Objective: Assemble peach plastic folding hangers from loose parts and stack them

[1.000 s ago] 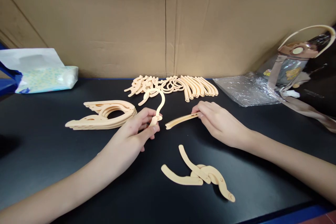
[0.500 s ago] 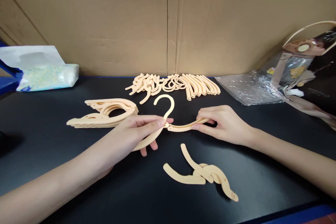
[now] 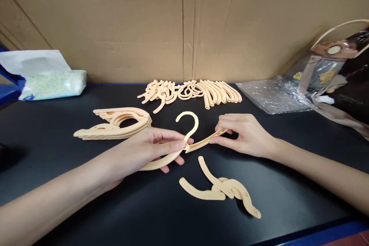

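Observation:
Between thumb and fingers, my left hand [image 3: 164,148] grips a cream hanger with a curved hook [image 3: 194,125] pointing up and one arm [image 3: 160,163] running down-left under the palm. My right hand [image 3: 245,136] pinches the outer end of a slim hanger arm [image 3: 201,143]. Its inner end meets the hanger at the base of the hook; whether the two are joined I cannot tell. Below my hands lie loose, overlapping hanger pieces [image 3: 201,194]. Beside my left wrist rests a stack of folded hangers [image 3: 100,133].
Farther back on the black table [image 3: 138,215] are a heap of hooks and small parts [image 3: 161,91] and a row of hanger arms [image 3: 220,92]. A tissue pack [image 3: 54,84] lies at left. Clear plastic wrap [image 3: 268,94] and a strapped bottle [image 3: 330,69] are at right. Cardboard [image 3: 115,27] stands behind.
My left hand has shifted slightly right and toward me with the hook. The arm in my right hand now slopes more steeply, its inner end lower and close against the hook's base.

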Demonstrator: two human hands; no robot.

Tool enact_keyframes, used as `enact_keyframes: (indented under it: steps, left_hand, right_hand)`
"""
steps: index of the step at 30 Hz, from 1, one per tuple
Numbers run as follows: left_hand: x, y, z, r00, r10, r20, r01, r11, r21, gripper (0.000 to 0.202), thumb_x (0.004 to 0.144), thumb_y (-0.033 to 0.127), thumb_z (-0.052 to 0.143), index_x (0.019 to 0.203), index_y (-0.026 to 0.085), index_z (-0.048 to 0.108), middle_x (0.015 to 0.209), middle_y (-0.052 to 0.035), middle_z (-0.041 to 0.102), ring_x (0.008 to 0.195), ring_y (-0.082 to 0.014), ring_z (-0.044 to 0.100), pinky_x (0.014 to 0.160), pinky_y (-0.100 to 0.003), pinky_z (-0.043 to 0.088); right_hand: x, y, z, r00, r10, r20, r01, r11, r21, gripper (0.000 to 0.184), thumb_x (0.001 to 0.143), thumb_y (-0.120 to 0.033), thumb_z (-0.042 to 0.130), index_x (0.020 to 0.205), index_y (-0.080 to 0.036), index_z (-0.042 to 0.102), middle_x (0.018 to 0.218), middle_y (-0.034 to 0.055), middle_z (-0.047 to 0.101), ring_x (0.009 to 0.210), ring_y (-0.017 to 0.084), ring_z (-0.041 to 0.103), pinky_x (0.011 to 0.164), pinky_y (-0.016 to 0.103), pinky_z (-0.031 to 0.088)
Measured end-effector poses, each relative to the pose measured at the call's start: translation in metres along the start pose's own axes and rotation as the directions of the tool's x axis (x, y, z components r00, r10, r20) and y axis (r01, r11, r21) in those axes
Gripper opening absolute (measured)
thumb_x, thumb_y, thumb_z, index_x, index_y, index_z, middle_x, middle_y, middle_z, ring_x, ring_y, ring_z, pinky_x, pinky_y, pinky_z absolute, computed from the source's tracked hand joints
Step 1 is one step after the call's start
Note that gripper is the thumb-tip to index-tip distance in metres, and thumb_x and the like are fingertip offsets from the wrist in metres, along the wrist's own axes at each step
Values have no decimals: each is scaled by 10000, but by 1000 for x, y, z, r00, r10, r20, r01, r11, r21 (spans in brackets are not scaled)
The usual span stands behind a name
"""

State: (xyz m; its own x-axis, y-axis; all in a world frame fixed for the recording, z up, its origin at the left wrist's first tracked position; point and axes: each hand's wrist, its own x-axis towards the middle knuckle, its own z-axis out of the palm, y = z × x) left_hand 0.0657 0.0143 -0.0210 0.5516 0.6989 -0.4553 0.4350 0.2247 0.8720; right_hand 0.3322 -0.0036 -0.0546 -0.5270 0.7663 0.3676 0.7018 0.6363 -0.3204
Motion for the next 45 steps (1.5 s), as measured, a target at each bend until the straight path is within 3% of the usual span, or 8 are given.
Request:
enact_keyframes:
  steps: [6,11,20,26,32,39,45]
  left_hand:
    - [1,2,0,999,-23,24,24,1000,-17,286,829,509,688,1060,353,751,1066,12,753,886,-161,715,645,-167,548]
    - [1,2,-1,999,-36,30,36,999,-14,291,839,497,679,1064,330,754,962,-6,772,906,-171,717,645,-161,544]
    - [0,4,-1,999,-39,25,39,999,-5,278,836,488,677,1044,323,762,965,-8,775,911,-184,722,658,-175,553]
    - [1,0,-3,999,-48,-16,47,998,-33,308,801,520,702,1029,323,768,1084,-25,756,900,-211,731,700,-224,581]
    - [0,-1,-3,998,-49,-28,48,998,-48,299,800,524,708,1017,327,770,1124,-22,746,903,-201,731,708,-211,578]
    - [1,0,-2,998,-56,-41,54,998,-45,313,774,519,729,997,303,774,1047,-26,763,895,-218,735,724,-238,582]
    - [1,-2,-2,1000,-18,0,18,999,-27,269,792,476,730,1006,319,772,920,-3,783,918,-183,715,757,-201,539]
  right_hand:
    - [2,0,0,1000,-8,-13,8,1000,5,366,936,-450,596,714,-160,584,642,-21,510,600,106,467,559,240,305]
    - [1,0,0,1000,-4,7,4,1000,-1,338,936,-432,601,724,-169,582,647,-24,521,603,104,468,569,234,318]
    - [1,0,-1,1000,13,18,-13,1000,-22,348,933,-442,594,713,-173,576,631,-24,513,590,106,466,561,230,315]
    - [2,0,-1,999,38,21,-37,998,-43,364,928,-464,588,709,-174,580,620,-24,508,582,109,472,564,231,316]
    - [2,1,0,999,54,7,-53,997,-64,351,919,-448,602,701,-173,588,601,-30,499,571,108,465,568,234,314]
    - [1,2,0,999,20,-29,-22,998,-66,358,916,-458,603,696,-176,589,604,-24,520,570,111,465,564,242,315]
    - [0,2,1,997,-38,-60,34,997,-66,351,924,-446,606,706,-171,593,631,-19,509,605,121,462,601,265,337]
